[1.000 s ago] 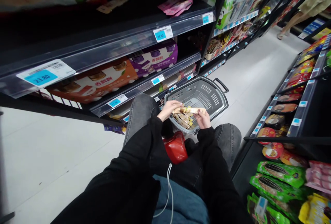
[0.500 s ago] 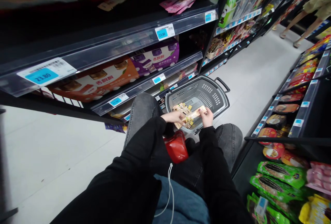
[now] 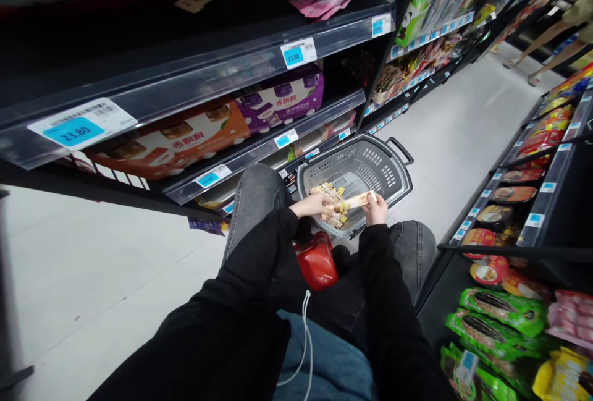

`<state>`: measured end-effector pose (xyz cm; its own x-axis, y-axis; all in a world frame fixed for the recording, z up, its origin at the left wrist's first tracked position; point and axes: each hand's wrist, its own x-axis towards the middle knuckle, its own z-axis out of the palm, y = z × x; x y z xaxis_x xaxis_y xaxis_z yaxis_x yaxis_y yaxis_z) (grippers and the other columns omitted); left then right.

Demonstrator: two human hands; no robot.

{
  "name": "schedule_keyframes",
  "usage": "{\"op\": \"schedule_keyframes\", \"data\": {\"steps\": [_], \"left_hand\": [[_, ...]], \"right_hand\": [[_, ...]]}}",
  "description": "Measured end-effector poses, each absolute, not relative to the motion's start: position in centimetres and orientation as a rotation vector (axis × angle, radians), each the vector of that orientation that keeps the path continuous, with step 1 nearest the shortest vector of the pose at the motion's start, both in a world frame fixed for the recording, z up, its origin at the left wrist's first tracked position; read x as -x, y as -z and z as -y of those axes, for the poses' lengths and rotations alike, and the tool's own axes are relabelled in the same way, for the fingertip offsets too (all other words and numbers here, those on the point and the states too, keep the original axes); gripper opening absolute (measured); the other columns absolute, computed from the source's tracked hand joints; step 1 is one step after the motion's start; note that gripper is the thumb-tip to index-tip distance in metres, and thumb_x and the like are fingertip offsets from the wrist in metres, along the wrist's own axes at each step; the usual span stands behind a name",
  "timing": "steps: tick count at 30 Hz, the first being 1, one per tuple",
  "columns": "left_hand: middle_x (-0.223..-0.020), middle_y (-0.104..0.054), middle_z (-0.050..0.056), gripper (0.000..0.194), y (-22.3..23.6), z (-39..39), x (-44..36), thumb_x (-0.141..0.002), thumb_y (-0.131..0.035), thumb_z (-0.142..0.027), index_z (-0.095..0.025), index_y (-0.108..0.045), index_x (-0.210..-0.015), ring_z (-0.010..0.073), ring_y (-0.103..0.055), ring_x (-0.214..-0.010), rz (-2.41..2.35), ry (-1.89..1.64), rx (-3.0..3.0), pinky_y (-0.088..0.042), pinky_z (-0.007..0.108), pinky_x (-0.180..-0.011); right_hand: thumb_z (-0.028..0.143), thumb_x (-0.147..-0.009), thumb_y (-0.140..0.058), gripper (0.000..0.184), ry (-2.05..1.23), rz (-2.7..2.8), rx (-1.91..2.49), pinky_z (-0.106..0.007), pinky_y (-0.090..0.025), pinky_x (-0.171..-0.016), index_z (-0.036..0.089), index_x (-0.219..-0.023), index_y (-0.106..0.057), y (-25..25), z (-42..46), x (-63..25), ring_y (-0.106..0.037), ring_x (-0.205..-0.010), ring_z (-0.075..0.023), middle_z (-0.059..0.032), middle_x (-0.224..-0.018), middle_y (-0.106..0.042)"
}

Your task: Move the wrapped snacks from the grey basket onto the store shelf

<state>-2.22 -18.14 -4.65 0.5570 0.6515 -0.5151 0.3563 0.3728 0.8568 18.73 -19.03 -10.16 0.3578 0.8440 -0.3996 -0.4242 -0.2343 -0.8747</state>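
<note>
Red object [image 3: 317, 262] between knees [image 3: 257, 200], near gray basket [image 3: 370, 171]; shelf [image 3: 208, 89] alongside.

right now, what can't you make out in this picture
Head view, held packet: its print is too small and blurred.
Head view, loose packets in the basket: can't count them; they overlap, partly behind the left hand and held packet.
Head view, person in the aisle: upper body cut off by the picture's edge.

The basket [image 3: 356, 152] looks plastic, the jeans [image 3: 256, 206] matt denim.
</note>
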Motion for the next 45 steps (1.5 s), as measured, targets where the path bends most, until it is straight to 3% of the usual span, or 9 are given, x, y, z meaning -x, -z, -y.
{"op": "schedule_keyframes", "data": {"steps": [6,10,13,19,25,27,31,38,45], "left_hand": [[-0.073,-0.067,0.005,0.037,5.1,17.4,2.4,-0.055,-0.075,-0.023,-0.007,-0.065,-0.087,0.0156,-0.063,-0.062,-1.211,-0.857,-1.188,-0.052,0.026,-0.057],[-0.076,-0.069,0.007,0.033,4.9,17.5,2.6,-0.054,-0.073,-0.017,-0.008,-0.069,-0.086,0.0183,-0.065,-0.068,-1.170,-0.951,-1.139,-0.054,0.030,-0.064],[-0.086,-0.070,0.009,0.037,4.4,17.5,2.9,-0.049,-0.074,-0.013,-0.008,-0.071,-0.086,0.0215,-0.065,-0.083,-1.040,-0.965,-1.046,-0.052,0.033,-0.078],[-0.101,-0.067,0.014,0.037,4.0,17.5,3.0,-0.054,-0.076,-0.026,-0.008,-0.070,-0.085,0.0245,-0.063,-0.094,-0.936,-0.850,-0.958,-0.048,0.038,-0.088],[-0.085,-0.070,0.008,0.050,4.8,17.5,2.7,-0.046,-0.080,-0.019,-0.009,-0.067,-0.093,0.0210,-0.065,-0.084,-1.082,-0.563,-1.170,-0.050,0.030,-0.077],[-0.075,-0.070,0.005,0.040,4.9,17.7,2.6,-0.048,-0.078,-0.019,-0.009,-0.068,-0.086,0.0198,-0.065,-0.075,-1.073,-0.385,-1.224,-0.049,0.027,-0.069],[-0.067,-0.067,0.002,0.023,4.8,17.9,2.0,-0.053,-0.075,-0.017,-0.010,-0.066,-0.073,0.0165,-0.064,-0.067,-1.051,-0.214,-1.273,-0.047,0.022,-0.061],[-0.058,-0.063,-0.001,0.025,4.7,18.0,1.7,-0.047,-0.078,-0.016,-0.011,-0.065,-0.068,0.0126,-0.059,-0.057,-1.038,-0.214,-1.277,-0.043,0.019,-0.052],[-0.089,-0.069,0.011,0.054,3.0,19.3,2.3,-0.062,-0.073,-0.046,-0.014,-0.064,-0.103,0.0177,-0.064,-0.068,-0.538,0.039,-0.744,-0.050,0.027,-0.060]], "right_hand": [[0.026,-0.053,-0.073,0.028,-1.320,0.349,1.276,-0.025,-0.052,-0.062,0.019,-0.073,-0.054,10.7,19.1,-19.2,-0.059,-0.063,-0.0097,0.0057,-0.066,-0.060],[0.019,-0.054,-0.070,0.025,-1.282,0.413,1.183,-0.019,-0.046,-0.054,0.020,-0.077,-0.061,10.6,19.0,-19.3,-0.050,-0.054,-0.0052,0.0082,-0.062,-0.054],[0.017,-0.056,-0.066,0.019,-1.248,0.418,1.077,-0.023,-0.050,-0.063,0.019,-0.075,-0.063,10.2,18.9,-19.6,-0.054,-0.058,-0.0071,0.0059,-0.063,-0.057],[0.030,-0.067,-0.060,0.014,-1.182,0.389,0.970,-0.034,-0.050,-0.081,0.015,-0.066,-0.060,9.3,18.9,-20.5,-0.061,-0.084,-0.0160,-0.0041,-0.079,-0.064],[0.029,-0.054,-0.074,0.039,-1.113,0.599,1.225,-0.026,-0.049,-0.062,0.017,-0.088,-0.061,8.7,19.0,-20.3,-0.060,-0.073,-0.0132,-0.0032,-0.088,-0.065],[0.030,-0.051,-0.075,0.045,-1.082,0.634,1.276,-0.026,-0.049,-0.062,0.016,-0.092,-0.062,8.7,18.9,-20.3,-0.061,-0.075,-0.0147,-0.0046,-0.086,-0.066],[0.032,-0.049,-0.075,0.045,-0.990,0.617,1.374,-0.028,-0.049,-0.060,0.012,-0.087,-0.062,9.1,18.8,-20.4,-0.061,-0.069,-0.0163,-0.0058,-0.077,-0.067],[0.030,-0.048,-0.074,0.040,-0.938,0.565,1.370,-0.030,-0.049,-0.065,0.013,-0.083,-0.061,9.2,18.8,-20.0,-0.060,-0.067,-0.0154,-0.0026,-0.071,-0.064],[0.021,-0.057,-0.072,0.025,-1.207,0.550,0.994,-0.031,-0.050,-0.077,0.020,-0.079,-0.059,6.7,19.3,-19.9,-0.060,-0.070,-0.0116,0.0019,-0.071,-0.062]]}}
